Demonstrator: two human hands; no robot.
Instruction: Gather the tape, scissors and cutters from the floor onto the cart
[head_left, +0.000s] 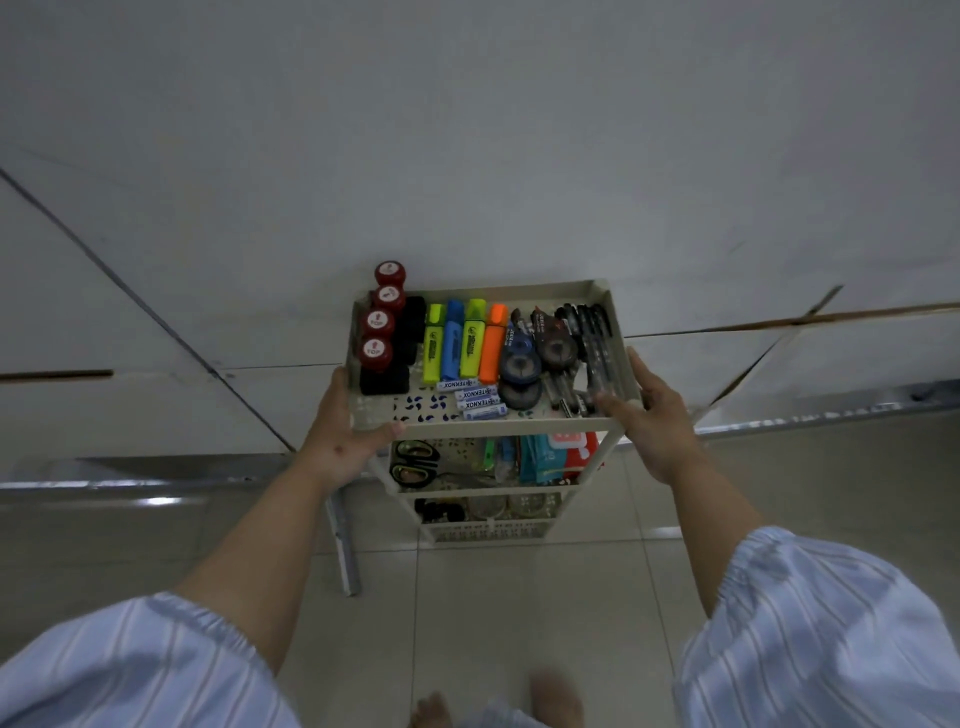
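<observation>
A cream plastic cart (498, 427) with several shelves stands against the wall. My left hand (347, 431) grips the top tray's front left corner. My right hand (644, 410) holds the front right edge. The top tray carries red stamps (377, 332), highlighters (457, 343), correction tape rollers (524, 364), black pens (592, 338) and batteries (478, 400). On the second shelf lie black-handled scissors (415, 462) and coloured packets (550, 454). Tape rolls (506, 506) show on the third shelf.
A white wall (467, 156) rises right behind the cart. A metal strip (130, 475) runs along the wall's base. A grey bar (345, 551) lies on the tiled floor left of the cart. My bare feet (498, 701) are at the bottom.
</observation>
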